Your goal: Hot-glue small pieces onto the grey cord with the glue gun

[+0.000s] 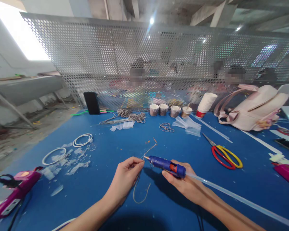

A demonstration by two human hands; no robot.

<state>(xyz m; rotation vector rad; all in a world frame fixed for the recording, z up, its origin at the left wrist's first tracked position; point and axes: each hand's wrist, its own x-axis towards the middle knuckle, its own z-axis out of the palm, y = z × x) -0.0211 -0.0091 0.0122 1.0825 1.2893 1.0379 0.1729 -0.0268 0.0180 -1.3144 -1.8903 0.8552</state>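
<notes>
Low in the middle, my left hand (128,173) pinches a thin grey cord (134,192), which loops down below the fingers and also runs up to the right. My right hand (186,184) is wrapped round a blue glue gun (162,163), with a long clear glue stick (233,192) coming out of its back end. The gun's nozzle points left, close to the cord by my left fingertips; whether they touch is unclear. Small orange-brown bits lie beyond the cord.
Red-and-yellow scissors (225,156) lie at right, near a pink backpack (255,107). White rings (54,156) and clear scraps are at left. Small cups (175,111), stacked cups (206,104), cord bundles (137,117) and a black phone (91,103) line the back before a perforated screen (93,48).
</notes>
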